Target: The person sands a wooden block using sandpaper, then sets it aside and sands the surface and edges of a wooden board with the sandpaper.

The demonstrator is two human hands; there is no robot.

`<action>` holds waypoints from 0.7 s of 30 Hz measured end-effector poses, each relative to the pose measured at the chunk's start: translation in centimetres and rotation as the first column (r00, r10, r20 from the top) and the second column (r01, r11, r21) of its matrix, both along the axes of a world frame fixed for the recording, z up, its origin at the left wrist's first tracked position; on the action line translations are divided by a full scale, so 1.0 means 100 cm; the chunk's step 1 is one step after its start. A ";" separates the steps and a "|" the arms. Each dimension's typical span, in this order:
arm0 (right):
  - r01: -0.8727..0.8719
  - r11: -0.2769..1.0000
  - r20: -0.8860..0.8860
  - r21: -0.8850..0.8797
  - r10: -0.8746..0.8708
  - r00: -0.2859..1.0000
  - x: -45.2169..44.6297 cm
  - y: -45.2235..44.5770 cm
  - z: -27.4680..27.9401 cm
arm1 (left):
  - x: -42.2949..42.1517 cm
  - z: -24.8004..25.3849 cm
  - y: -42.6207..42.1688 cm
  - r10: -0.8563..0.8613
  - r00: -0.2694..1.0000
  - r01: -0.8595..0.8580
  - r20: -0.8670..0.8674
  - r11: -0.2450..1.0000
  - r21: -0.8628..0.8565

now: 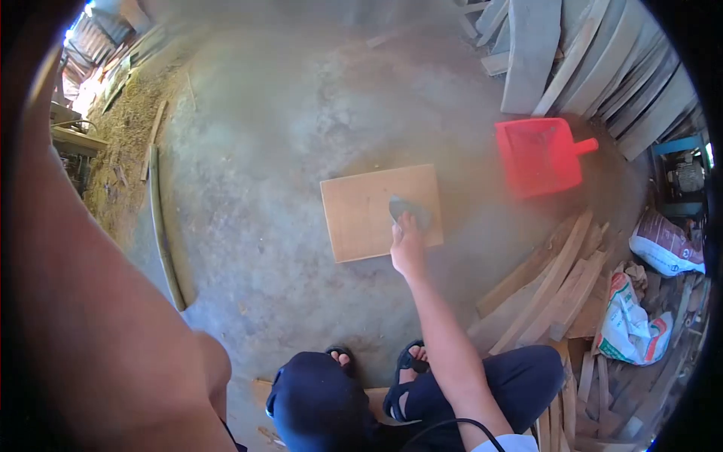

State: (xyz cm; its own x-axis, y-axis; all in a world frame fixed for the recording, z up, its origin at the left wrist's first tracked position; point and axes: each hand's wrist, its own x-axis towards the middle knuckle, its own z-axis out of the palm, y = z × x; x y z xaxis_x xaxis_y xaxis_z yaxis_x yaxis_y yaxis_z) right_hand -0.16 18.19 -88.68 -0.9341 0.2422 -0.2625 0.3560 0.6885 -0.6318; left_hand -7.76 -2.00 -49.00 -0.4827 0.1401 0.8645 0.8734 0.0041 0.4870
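My right hand (408, 245) reaches down to a light-brown rectangular panel (358, 215) lying on the floor. Its fingers are closed on a flat grey-green piece (405, 207), which rests against the right part of the panel. From this view I cannot make out exactly what kind of thing the piece is. Large and blurred, my left arm (113, 316) fills the left side with its elbow bent. The left hand itself lies outside the picture.
A red dustpan (538, 158) lies on the concrete floor to the right. Curved wooden boards (531, 60) lean at the upper right, and wood offcuts (546, 297) and sacks (636, 324) pile up below. A long pole (162, 230) lies at left.
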 end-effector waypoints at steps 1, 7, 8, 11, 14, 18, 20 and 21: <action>-0.003 1.000 0.023 -0.009 0.003 1.000 0.001 0.000 -0.001 | 0.000 -0.002 -0.001 0.007 1.000 -0.007 0.013 1.000 0.011; -0.022 0.991 -0.065 0.133 0.031 0.997 0.030 -0.002 -0.018 | -0.017 -0.110 -0.014 0.321 0.818 -0.245 0.477 0.945 -0.216; -0.007 0.988 -0.055 0.152 0.016 0.998 0.040 -0.003 -0.017 | -0.021 -0.158 -0.019 0.482 0.736 -0.221 0.476 0.835 -0.504; 0.100 0.979 -0.113 0.178 -0.080 0.990 0.061 0.012 -0.020 | -0.013 -0.320 -0.012 0.632 0.701 0.135 0.331 0.338 -0.931; 0.176 0.958 -0.163 0.225 -0.141 0.977 0.026 0.034 -0.010 | 0.004 -0.374 -0.005 0.577 0.748 0.372 0.328 0.045 -0.927; 0.049 0.956 -0.176 0.290 0.003 0.984 0.016 0.018 -0.019 | 0.006 -0.405 -0.014 0.513 0.773 0.408 0.374 0.050 -0.912; -0.048 0.959 -0.188 0.280 0.104 0.977 0.022 0.002 -0.015 | 0.011 -0.410 -0.016 0.550 0.752 0.428 0.364 0.013 -0.904; -0.083 0.965 -0.174 0.250 0.129 0.976 0.044 -0.003 -0.017 | 0.005 -0.406 -0.010 0.558 0.750 0.420 0.355 0.012 -0.907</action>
State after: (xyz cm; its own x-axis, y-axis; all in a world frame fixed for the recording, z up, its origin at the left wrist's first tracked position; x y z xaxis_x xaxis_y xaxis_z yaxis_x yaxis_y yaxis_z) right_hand 4.28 17.93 -90.35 -0.9845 0.1732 -0.0273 0.1641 0.8552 -0.4916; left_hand -7.27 -2.96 -89.60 -0.7444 0.4501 -0.4933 0.4084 0.8913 0.1969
